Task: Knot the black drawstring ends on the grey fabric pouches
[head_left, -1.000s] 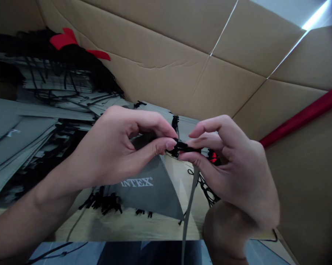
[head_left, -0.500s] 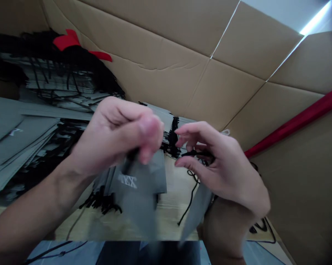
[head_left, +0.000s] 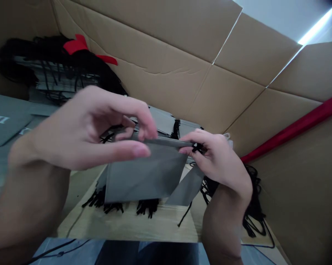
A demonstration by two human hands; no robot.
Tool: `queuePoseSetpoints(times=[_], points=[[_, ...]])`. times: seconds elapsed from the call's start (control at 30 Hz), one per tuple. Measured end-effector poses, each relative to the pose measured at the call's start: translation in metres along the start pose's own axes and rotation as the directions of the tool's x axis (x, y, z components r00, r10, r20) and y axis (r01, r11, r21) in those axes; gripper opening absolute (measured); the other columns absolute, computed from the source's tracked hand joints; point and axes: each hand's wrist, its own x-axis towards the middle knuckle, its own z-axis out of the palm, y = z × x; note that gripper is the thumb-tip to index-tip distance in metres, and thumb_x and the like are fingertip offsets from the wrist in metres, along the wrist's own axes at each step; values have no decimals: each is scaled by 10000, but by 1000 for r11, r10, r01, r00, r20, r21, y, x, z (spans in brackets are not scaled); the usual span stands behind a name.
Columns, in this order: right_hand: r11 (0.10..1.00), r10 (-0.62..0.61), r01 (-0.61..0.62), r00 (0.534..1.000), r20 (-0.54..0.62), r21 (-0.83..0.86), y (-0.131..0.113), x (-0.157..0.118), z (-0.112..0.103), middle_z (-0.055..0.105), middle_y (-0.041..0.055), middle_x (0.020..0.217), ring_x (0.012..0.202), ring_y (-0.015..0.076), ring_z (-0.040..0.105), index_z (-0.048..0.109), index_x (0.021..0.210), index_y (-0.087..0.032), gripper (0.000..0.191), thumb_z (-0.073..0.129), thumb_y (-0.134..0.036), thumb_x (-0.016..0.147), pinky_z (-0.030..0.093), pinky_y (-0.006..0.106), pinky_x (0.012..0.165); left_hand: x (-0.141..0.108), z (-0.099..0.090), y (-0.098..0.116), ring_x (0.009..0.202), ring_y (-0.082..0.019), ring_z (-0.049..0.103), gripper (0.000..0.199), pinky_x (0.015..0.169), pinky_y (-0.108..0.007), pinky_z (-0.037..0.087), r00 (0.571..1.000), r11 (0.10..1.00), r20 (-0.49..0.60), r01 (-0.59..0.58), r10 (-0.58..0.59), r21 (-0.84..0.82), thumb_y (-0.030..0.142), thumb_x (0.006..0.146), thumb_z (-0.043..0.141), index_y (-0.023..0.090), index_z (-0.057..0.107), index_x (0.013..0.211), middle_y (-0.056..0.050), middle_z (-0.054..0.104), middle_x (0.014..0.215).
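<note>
A flat grey pouch (head_left: 146,173) hangs in front of me, its top edge running across between my hands. My right hand (head_left: 219,154) pinches the top right corner, where black cord is bunched in the fingers. A second grey piece (head_left: 189,186) hangs below that hand, partly behind the pouch. My left hand (head_left: 99,129) is at the pouch's top left edge, thumb and fingers spread apart. Its far fingers are partly hidden behind the edge, so I cannot tell whether they touch it.
More grey pouches with white lettering (head_left: 6,110) lie at the left. Behind them is a pile of black cords (head_left: 99,70) with a red strip (head_left: 76,45). Black cords (head_left: 254,198) lie at right. Cardboard walls (head_left: 168,48) close in the wooden table (head_left: 127,228).
My left hand has opened from a fist and moved left. The pouch that was swinging blurred below it is now spread out, its corner in my right hand.
</note>
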Motion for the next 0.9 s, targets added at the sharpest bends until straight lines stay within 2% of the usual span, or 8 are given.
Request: queuePoseSetpoints(times=[0.07, 0.13, 0.23, 0.37, 0.47, 0.57, 0.73, 0.9], points=[[999, -2, 4, 999, -43, 40, -6, -3, 2, 858, 6, 942, 774, 156, 796, 756, 1102, -218, 209, 713, -49, 986, 493, 235, 625, 5, 8, 6, 940, -188, 662, 267, 726, -352, 510, 1000, 985, -12, -2, 4, 174, 427, 1046, 835, 256, 812, 1251, -18, 802, 1151], [998, -28, 31, 998, -59, 61, -11, -3, 6, 864, -22, 883, 731, 140, 775, 711, 1115, -230, 196, 764, -81, 1000, 510, 226, 641, 13, 19, 6, 989, -217, 720, 220, 797, -336, 519, 999, 973, 49, -23, 12, 231, 302, 1031, 785, 236, 809, 1239, -47, 822, 1146], [995, -50, 60, 992, -115, 81, -13, -4, 9, 854, -26, 884, 763, 143, 786, 712, 1113, -238, 189, 841, -146, 1011, 553, 228, 681, 20, 28, 3, 622, -146, 568, 187, 653, -309, 407, 987, 981, 163, -21, -11, 192, 158, 1035, 630, 236, 799, 1011, 22, 735, 771], [989, -47, 76, 974, -220, 125, -11, -8, 7, 866, 12, 1038, 923, 181, 847, 764, 1087, -239, 129, 825, -143, 1025, 638, 264, 770, 15, 20, 3, 523, -122, 480, 163, 573, -306, 346, 984, 978, 167, 22, -58, 208, 189, 1008, 649, 225, 792, 939, 38, 688, 681], [970, -37, 97, 966, -257, 223, -10, -11, 10, 874, 5, 1147, 1041, 182, 866, 787, 1180, -259, 302, 769, -25, 991, 698, 273, 883, 11, 14, 4, 488, -123, 473, 121, 531, -306, 337, 988, 974, 143, 17, -51, 227, 188, 954, 671, 237, 770, 906, 41, 660, 638], [952, -31, 121, 952, -305, 283, -12, -12, 15, 877, -18, 1146, 994, 152, 851, 798, 1172, -273, 392, 761, 45, 947, 706, 250, 869, 12, 18, 7, 539, -125, 572, 143, 527, -277, 403, 992, 987, 117, 31, -50, 157, 155, 941, 674, 242, 786, 963, 28, 739, 729], [942, -56, 171, 928, -367, 289, -20, -14, 20, 858, -6, 1114, 982, 186, 826, 801, 1107, -278, 353, 810, 28, 932, 684, 293, 787, 19, 38, 19, 841, -160, 821, 111, 599, -216, 565, 990, 975, 91, 123, -107, -183, 206, 1023, 765, 237, 815, 1116, -21, 884, 997], [954, -71, 167, 932, -354, 249, -24, -18, 12, 811, 9, 1134, 773, 149, 653, 779, 1117, -281, 297, 853, -58, 937, 555, 329, 672, 18, 42, 21, 736, -168, 797, 118, 621, -264, 579, 999, 997, -17, 48, -49, -64, 287, 1070, 769, 270, 880, 1033, -15, 892, 921]])
